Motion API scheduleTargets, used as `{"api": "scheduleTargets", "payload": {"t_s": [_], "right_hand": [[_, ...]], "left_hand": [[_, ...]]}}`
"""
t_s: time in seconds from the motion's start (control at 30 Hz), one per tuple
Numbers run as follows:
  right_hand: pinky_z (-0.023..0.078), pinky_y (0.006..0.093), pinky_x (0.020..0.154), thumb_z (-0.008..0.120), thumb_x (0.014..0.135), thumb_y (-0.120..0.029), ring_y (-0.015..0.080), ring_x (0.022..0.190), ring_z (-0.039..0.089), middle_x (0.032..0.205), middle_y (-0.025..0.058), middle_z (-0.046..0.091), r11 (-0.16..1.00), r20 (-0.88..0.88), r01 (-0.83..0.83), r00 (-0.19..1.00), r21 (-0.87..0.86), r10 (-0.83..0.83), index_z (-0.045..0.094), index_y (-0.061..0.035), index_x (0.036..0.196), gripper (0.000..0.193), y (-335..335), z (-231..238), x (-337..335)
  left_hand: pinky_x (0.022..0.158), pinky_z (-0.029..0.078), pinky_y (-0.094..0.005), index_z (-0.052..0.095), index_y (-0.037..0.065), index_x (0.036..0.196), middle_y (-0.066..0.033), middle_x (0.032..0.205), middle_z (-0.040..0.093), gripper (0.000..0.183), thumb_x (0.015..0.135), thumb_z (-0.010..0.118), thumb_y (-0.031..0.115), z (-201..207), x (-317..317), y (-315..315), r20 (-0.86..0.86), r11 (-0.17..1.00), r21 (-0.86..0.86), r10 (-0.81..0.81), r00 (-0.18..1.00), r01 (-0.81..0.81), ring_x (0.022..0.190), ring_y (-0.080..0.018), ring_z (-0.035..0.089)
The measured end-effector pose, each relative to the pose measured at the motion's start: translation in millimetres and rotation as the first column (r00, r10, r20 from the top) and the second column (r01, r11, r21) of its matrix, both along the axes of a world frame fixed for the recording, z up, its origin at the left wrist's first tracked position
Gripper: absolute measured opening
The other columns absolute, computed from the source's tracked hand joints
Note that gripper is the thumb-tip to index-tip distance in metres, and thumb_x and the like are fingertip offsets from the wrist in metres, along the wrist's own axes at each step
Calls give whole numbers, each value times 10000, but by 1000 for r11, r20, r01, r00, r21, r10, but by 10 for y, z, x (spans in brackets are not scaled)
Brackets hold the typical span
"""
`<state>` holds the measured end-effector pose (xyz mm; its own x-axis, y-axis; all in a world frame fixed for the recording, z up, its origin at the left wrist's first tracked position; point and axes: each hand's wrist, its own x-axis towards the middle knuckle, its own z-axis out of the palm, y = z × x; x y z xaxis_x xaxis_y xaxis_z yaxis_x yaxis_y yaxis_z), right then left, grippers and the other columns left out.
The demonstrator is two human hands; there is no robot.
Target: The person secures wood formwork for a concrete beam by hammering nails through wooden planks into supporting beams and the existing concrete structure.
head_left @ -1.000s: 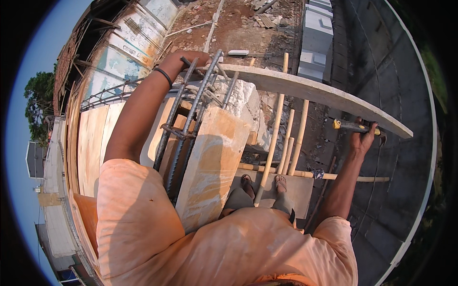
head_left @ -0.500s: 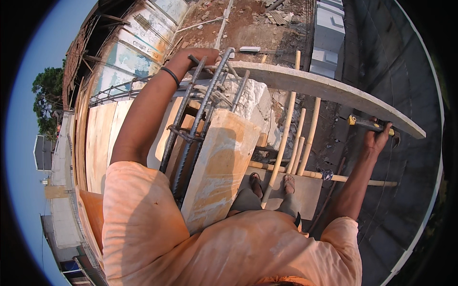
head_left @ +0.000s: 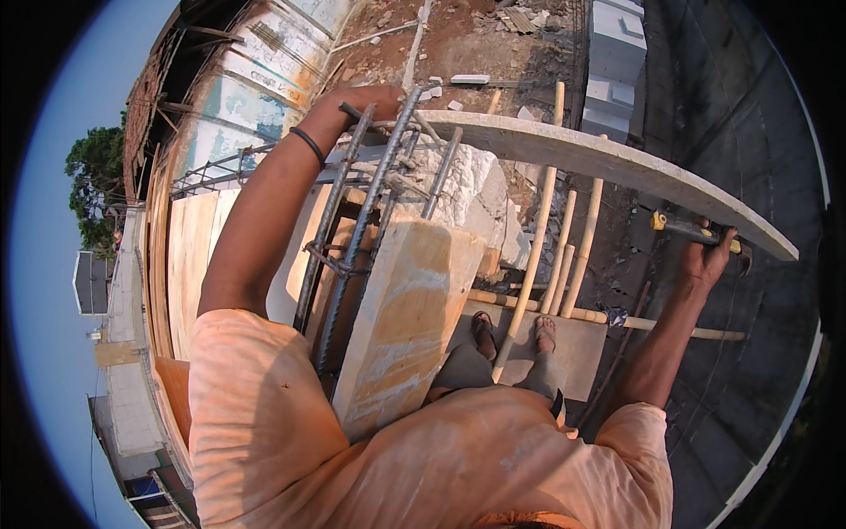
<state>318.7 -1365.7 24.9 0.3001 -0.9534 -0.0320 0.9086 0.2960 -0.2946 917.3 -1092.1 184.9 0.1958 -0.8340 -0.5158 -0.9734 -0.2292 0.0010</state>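
Little but my view has moved: everything, board and hammer included, sits slightly farther right than a second ago. That long grey board (head_left: pixel 608 163) spans the far side, left to right. My right hand (head_left: pixel 705 260) grips a hammer (head_left: pixel 683 229) by its right end; my left hand (head_left: pixel 381 101) is by its left end, fingers partly hidden behind steel bars (head_left: pixel 379 176), their grip unclear. I'd judge it best to support both ends evenly, keeping clear of the bamboo poles (head_left: pixel 536 238) nearer me.
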Motion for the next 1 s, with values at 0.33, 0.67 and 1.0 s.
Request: {"api": "scheduleTargets", "payload": {"t_s": [0.33, 0.67, 1.0], "right_hand": [[432, 313, 694, 620, 935, -200, 191, 961, 508, 1155, 86, 575, 997, 61, 0, 998, -75, 5, 583, -72, 1141, 246, -412, 446, 256], [390, 252, 554, 706, 824, -387, 173, 815, 549, 1108, 95, 640, 970, 173, -39, 981, -241, 83, 628, -82, 1141, 447, -281, 342, 574], [501, 273, 628, 655, 878, -287, 232, 925, 576, 1202, 171, 571, 979, 185, -133, 969, -154, 161, 517, 45, 1243, 513, -504, -342, 729]], "left_hand": [[768, 496, -446, 643, 18, 1012, -214, 939, 683, 249, 840, 592, 190, 413, -405, 46, -150, 998, -29, 45, 988, -50, 881, -347, 656], [743, 508, -439, 652, 69, 1058, -212, 873, 670, 312, 747, 662, 44, 910, -908, 7, -132, 974, -196, 91, 987, -116, 834, -396, 644], [737, 478, -423, 629, 71, 1162, -218, 870, 658, 340, 831, 698, 111, 966, -1198, -39, 80, 965, -66, 257, 963, -253, 796, -372, 610]]}}
